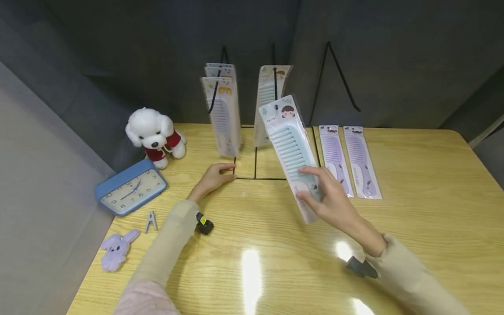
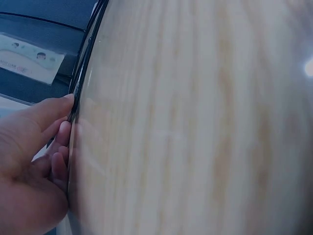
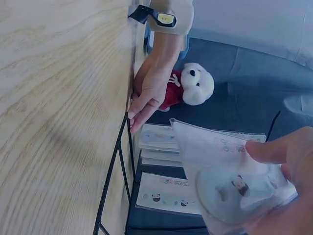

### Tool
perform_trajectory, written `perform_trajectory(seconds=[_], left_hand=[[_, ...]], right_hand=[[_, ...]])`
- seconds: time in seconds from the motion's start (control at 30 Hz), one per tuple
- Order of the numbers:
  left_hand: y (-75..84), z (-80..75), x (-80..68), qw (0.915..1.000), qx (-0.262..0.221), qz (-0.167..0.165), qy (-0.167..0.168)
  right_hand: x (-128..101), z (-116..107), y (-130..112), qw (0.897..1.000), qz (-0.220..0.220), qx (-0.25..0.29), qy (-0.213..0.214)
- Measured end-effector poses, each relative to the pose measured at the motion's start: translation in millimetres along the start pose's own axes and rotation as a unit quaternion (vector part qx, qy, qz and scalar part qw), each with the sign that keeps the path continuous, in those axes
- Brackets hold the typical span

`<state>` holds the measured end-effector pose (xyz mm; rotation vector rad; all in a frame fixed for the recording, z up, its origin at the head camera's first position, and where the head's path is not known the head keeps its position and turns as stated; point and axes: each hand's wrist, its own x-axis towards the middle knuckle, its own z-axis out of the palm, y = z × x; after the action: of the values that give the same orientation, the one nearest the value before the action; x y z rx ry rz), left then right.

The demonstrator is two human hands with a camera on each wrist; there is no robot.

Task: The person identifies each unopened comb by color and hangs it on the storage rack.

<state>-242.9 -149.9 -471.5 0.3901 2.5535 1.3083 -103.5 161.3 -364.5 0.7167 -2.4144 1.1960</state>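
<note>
Right, comb pack (image 1: 290, 148) is off the counter (image 1: 425, 183), held tilted in front of the rack's middle hook (image 1: 275, 87), top end far, bottom end near. Hook tip lines up with the hang hole in the head view; can't tell if it's through. Right hand (image 1: 330, 197) grasps the near end, thumb and fingers pinching it.

Pack = clear plastic sleeve (image 1: 305, 213) with printed card and one comb (image 1: 301, 146) inside. Comb is pale blue, wide-toothed, teeth facing left, rounded handle mostly behind the fingers. Card is whitish: dark-haired cartoon girl at top, green leaf bits, second small figure by the handle. "hello!" reads left of the girl; other print too small.

Left hand (image 1: 214, 177) pinches the near-left corner of the black wire rack (image 1: 261, 178). Left hook carries a stack of packs (image 1: 223, 118), front one bluish with an orange-haired figure. Middle hook carries pale pack stock (image 1: 265, 98) behind the held one, also "hello".

Right of rack, flat on counter: left lilac pack (image 1: 334, 153), right lilac pack (image 1: 360, 157), side by side.

Far left: white plush dog (image 1: 147, 127) in red. Nearer: blue clock (image 1: 131, 186) with numerals, grey clip (image 1: 151, 222), purple plush (image 1: 117, 249).
</note>
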Motion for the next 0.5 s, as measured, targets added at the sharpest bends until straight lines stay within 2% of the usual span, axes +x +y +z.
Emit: perform_trajectory(seconds=[0.17,0.23,0.3,0.4,0.5], left_hand=[[3.3,-1.9,-1.9,1.0000,-0.008,-0.003,0.000],[4.8,-2.7,-2.6,0.9999,-0.013,-0.003,0.000],[5.0,-2.8,-2.7,0.9998,-0.017,-0.002,-0.002],[4.2,-2.2,-2.5,0.9998,-0.021,-0.001,-0.006],[3.4,-1.6,-2.4,0.9997,-0.023,0.000,-0.008]], right_hand=[[10.5,4.5,1.4,1.000,0.016,-0.002,-0.004],[17.7,6.5,2.9,0.999,0.040,0.030,-0.016],[26.4,8.4,4.6,0.994,0.073,0.076,-0.034],[40.0,11.4,8.2,0.981,0.128,0.134,-0.057],[54.1,14.3,12.4,0.974,0.158,0.146,-0.069]])
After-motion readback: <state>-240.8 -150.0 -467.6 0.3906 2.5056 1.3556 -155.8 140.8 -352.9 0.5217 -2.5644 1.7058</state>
